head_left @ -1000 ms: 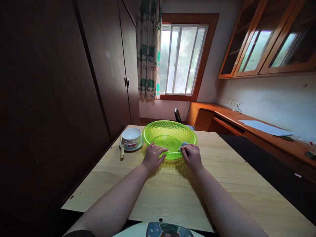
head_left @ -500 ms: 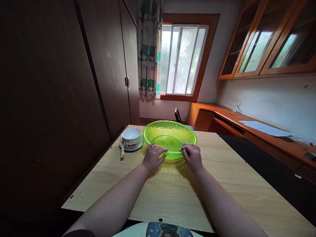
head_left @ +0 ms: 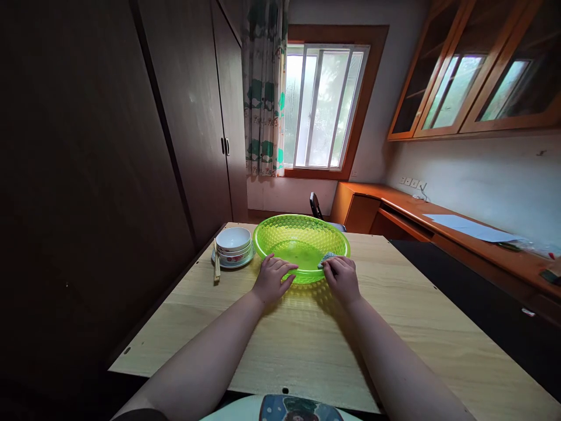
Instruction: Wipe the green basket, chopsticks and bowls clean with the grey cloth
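A translucent green plastic basin (head_left: 302, 225) with a honeycomb-patterned wall stands on the wooden table. At its near left rim is my left hand (head_left: 272, 278), the fingers lying over the edge and the thumb outside it, with the rim between them. My right hand (head_left: 342, 278) is closed at the near right rim, pinching a small grey-green cloth (head_left: 326, 258) against the basin's inner side. Most of the cloth is hidden by the fingers. Nothing else shows inside the basin.
Left of the basin, stacked white bowls (head_left: 234, 240) stand on a plate (head_left: 239, 263), with wooden chopsticks (head_left: 216, 266) leaning at their left side. The light wooden table (head_left: 298, 345) lies before me. A dark chair (head_left: 314, 206) stands behind it, and an orange-brown desk (head_left: 394, 196) runs along the right wall.
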The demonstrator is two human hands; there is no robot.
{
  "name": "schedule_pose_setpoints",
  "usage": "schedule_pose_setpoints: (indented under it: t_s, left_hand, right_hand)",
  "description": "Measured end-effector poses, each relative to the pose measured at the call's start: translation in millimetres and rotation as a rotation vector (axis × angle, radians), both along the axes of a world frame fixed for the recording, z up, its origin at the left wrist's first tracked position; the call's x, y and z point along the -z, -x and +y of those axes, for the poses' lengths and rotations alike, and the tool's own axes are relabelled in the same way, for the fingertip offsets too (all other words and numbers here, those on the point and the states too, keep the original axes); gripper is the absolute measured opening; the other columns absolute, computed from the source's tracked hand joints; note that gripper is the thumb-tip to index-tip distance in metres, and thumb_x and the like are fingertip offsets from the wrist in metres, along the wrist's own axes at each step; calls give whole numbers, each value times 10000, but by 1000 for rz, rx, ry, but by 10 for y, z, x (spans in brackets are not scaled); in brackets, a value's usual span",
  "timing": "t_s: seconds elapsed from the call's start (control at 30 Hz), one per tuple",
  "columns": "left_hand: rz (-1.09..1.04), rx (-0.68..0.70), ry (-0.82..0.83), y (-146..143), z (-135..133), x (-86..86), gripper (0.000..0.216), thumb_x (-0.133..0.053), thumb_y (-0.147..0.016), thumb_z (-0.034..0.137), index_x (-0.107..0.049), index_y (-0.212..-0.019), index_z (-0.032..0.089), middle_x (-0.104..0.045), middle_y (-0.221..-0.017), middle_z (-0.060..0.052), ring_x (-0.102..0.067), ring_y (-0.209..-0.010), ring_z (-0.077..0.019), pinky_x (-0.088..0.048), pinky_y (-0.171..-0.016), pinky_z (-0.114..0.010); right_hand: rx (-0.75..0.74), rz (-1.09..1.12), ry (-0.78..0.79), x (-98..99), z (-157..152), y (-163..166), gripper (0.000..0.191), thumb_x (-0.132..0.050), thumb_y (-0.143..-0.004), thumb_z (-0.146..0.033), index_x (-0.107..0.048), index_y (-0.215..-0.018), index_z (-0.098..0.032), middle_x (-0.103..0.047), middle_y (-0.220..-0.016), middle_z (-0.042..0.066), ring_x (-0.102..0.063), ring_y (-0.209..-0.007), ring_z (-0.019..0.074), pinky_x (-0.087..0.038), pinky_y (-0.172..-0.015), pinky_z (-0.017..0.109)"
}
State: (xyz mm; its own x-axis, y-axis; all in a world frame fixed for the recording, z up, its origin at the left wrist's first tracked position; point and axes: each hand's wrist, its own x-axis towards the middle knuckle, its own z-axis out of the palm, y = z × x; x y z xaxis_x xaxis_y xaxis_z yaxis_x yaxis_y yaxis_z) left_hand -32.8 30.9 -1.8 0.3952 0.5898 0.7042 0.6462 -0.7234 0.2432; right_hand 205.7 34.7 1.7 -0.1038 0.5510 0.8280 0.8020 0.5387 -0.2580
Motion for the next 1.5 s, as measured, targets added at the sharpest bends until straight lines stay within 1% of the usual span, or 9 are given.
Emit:
schedule_pose_setpoints:
  t_s: [0.2,0.4,0.6,0.93,1.27,1.5]
  left_hand:
    - [15,-9,-16,2,2,-1,222,-556,-886,302,-658,-1082,280,-702,-1004,-16,-611,-996,-186,-329,-1080,-447]
    - [7,-9,-5,-2,-5,-9,219,-558,-884,299,-664,-1076,282,-701,-1006,-14,-606,-998,-186,-322,-1083,-445]
    - [-13,12,13,-4,-8,-10,221,-531,-900,308,-667,-1070,273,-699,-1004,-20,-599,-999,-188,-311,-1090,-454]
    - [1,-4,-1,0,1,3,225,-548,-891,310,-663,-1083,281,-701,-1008,-27,-607,-1008,-196,-333,-1075,-458]
    - [13,-18,-16,1,1,4,221,-559,-886,306,-662,-1080,284,-702,-1012,-18,-612,-1005,-191,-333,-1079,-451]
    - [7,-10,3,-1,-10,-8,227,-547,-892,308,-662,-1087,286,-702,-1007,-23,-611,-1000,-192,-334,-1079,-455]
  right_hand:
    - [11,3,3,-9,-7,4,240,-492,-901,-293,-669,-754,-223,-706,-785,29,-602,-843,201,-370,-821,352]
    - [-9,-18,8,-16,-27,33,240,-496,-904,-296,-663,-749,-223,-703,-771,25,-599,-846,199,-371,-832,352]
    - [21,10,-5,-7,-5,3,238,-495,-897,-294,-667,-751,-218,-705,-778,34,-602,-845,206,-380,-815,353]
    - [-8,12,0,-5,-14,22,239,-496,-900,-299,-664,-746,-227,-707,-782,28,-612,-851,204,-380,-823,355]
    - [3,-4,-3,-9,-13,20,237,-493,-900,-298,-665,-752,-228,-703,-774,29,-612,-840,204,-382,-825,355]
    - [-11,-6,4,-20,-23,20,236,-488,-902,-297,-664,-759,-230,-705,-784,29,-612,-844,201,-384,-821,351]
